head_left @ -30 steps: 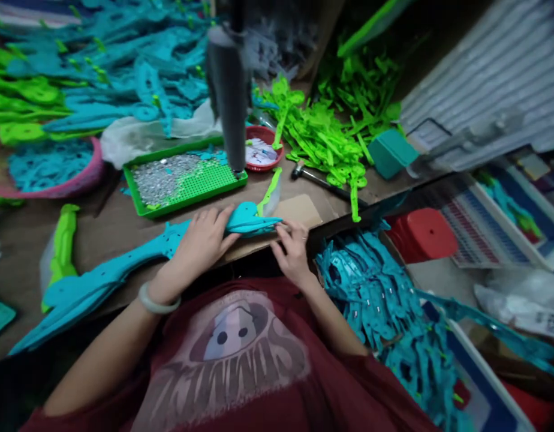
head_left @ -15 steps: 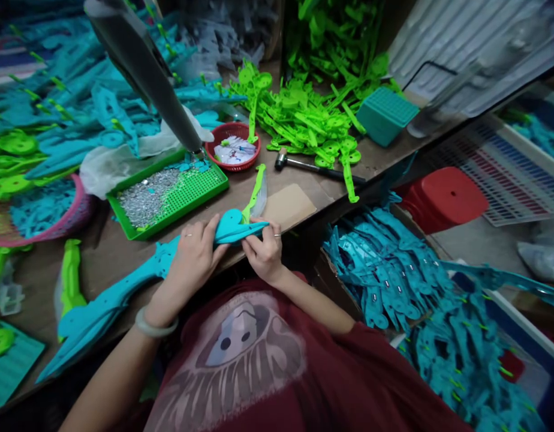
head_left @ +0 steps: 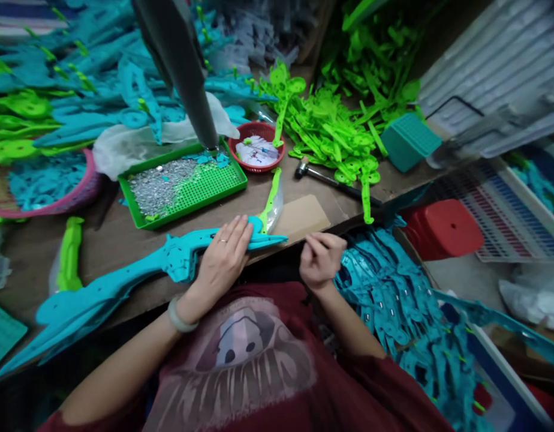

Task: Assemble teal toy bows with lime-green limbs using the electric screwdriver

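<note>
Though lettering [head_left: 259, 373] blurs, flat left fingers [head_left: 234, 236] cover plastic [head_left: 174, 257]; right fingers [head_left: 322, 243] curl, contents unclear.

Passable in front of the green tray [head_left: 218, 178], over bare counter [head_left: 113, 245] as far as the long blue part [head_left: 124, 279]. Blocked above the tray's far edge by the grey tool [head_left: 184, 75]; just right by the red basket [head_left: 254, 168]; behind by the white bag [head_left: 135, 139] and blue heap [head_left: 99, 66]; left by the pink basket [head_left: 92, 180].

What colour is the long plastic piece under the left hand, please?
The long plastic piece under the left hand is turquoise; the head view shows it best.
</note>
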`<state>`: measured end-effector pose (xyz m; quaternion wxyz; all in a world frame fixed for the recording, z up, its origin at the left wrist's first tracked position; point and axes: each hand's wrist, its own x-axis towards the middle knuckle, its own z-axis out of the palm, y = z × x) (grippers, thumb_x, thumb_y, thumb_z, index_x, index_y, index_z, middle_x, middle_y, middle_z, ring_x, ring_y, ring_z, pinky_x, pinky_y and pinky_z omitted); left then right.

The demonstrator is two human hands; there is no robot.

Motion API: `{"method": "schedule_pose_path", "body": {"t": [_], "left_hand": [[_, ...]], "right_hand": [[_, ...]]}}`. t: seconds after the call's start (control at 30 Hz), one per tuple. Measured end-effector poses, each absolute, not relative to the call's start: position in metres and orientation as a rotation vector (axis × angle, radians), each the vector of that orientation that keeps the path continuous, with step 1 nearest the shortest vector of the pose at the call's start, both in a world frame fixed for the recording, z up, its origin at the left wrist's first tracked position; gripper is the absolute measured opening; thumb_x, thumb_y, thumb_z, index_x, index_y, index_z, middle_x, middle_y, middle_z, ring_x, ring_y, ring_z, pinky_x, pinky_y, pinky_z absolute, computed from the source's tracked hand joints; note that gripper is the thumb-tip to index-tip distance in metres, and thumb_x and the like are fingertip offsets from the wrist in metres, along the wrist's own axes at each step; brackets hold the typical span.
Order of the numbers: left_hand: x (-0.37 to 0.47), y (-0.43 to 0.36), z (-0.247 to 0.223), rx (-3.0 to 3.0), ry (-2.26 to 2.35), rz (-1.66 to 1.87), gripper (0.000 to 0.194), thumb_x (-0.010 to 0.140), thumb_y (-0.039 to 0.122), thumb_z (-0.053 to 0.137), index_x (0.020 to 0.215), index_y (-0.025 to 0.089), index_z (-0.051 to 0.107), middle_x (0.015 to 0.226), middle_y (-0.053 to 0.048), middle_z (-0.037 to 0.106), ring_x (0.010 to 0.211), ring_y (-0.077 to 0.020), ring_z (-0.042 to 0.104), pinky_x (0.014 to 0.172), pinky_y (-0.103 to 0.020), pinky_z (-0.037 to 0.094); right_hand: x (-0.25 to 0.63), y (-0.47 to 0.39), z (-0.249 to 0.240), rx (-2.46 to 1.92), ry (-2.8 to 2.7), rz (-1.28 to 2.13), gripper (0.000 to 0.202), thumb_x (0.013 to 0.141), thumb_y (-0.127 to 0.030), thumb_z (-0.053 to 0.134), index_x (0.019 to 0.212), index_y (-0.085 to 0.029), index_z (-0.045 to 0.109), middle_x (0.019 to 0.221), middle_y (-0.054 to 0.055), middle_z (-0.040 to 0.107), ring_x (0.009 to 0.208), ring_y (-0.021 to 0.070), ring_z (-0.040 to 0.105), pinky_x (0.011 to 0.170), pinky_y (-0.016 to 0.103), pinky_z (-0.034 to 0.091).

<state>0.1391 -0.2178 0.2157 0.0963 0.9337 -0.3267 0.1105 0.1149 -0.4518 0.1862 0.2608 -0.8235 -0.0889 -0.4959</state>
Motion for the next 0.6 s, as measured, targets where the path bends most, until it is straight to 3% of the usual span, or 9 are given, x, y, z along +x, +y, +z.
{"method": "schedule_pose_path", "body": {"t": [0.13, 0.27, 0.4, 0.47, 0.53, 0.6], "left_hand": [[0.142, -0.225, 0.210, 2.737, -0.983, 0.468, 0.046, 0.096, 0.024, 0.056, 0.138, 0.005, 0.054, 0.147, -0.022, 0.055, 0.133, -0.0357, 0.055, 0.111, -0.049, 0.044], [0.138, -0.229, 0.213, 2.721, -0.881, 0.502, 0.044, 0.091, 0.019, 0.059, 0.133, 0.006, 0.058, 0.141, -0.024, 0.060, 0.125, -0.0363, 0.060, 0.105, -0.050, 0.047], [0.122, -0.230, 0.214, 2.664, -0.897, 0.476, 0.039, 0.092, 0.018, 0.056, 0.129, 0.007, 0.061, 0.135, -0.023, 0.063, 0.117, -0.0350, 0.065, 0.098, -0.049, 0.050], [0.117, -0.229, 0.211, 2.637, -0.921, 0.547, 0.035, 0.095, 0.017, 0.052, 0.127, 0.009, 0.062, 0.134, -0.021, 0.065, 0.116, -0.0323, 0.065, 0.096, -0.046, 0.051], [0.114, -0.227, 0.207, 2.609, -0.913, 0.625, 0.032, 0.096, 0.016, 0.051, 0.126, 0.011, 0.063, 0.135, -0.019, 0.065, 0.119, -0.0303, 0.065, 0.097, -0.043, 0.050], [0.114, -0.225, 0.204, 2.587, -0.896, 0.651, 0.034, 0.097, 0.016, 0.051, 0.130, 0.013, 0.061, 0.138, -0.020, 0.064, 0.119, -0.0298, 0.065, 0.096, -0.043, 0.050]], "right_hand": [[0.184, -0.464, 0.242, -2.113, -0.243, -1.216, 0.019, 0.092, -0.016, 0.057, 0.107, -0.023, 0.067, 0.097, 0.006, 0.063, 0.094, 0.0216, 0.064, 0.081, 0.041, 0.055], [0.252, -0.433, 0.297, -1.999, -0.533, -0.818, 0.025, 0.096, -0.027, 0.053, 0.120, -0.023, 0.059, 0.109, 0.007, 0.061, 0.095, 0.0190, 0.065, 0.080, 0.037, 0.056], [0.262, -0.421, 0.320, -2.121, -0.776, -0.603, 0.011, 0.094, -0.020, 0.053, 0.095, -0.021, 0.064, 0.085, 0.002, 0.063, 0.079, 0.0154, 0.062, 0.074, 0.032, 0.052], [0.252, -0.433, 0.317, -2.358, -0.915, -0.260, 0.012, 0.091, -0.014, 0.055, 0.091, -0.020, 0.064, 0.079, 0.001, 0.062, 0.073, 0.0149, 0.061, 0.068, 0.029, 0.050], [0.238, -0.451, 0.309, -2.574, -1.073, 0.224, 0.020, 0.085, -0.011, 0.060, 0.103, -0.019, 0.066, 0.090, 0.004, 0.065, 0.076, 0.0169, 0.064, 0.067, 0.029, 0.052], [0.225, -0.466, 0.296, -2.690, -1.149, 0.504, 0.044, 0.083, -0.013, 0.068, 0.125, -0.019, 0.061, 0.115, 0.011, 0.064, 0.088, 0.0213, 0.067, 0.072, 0.033, 0.057]]}}
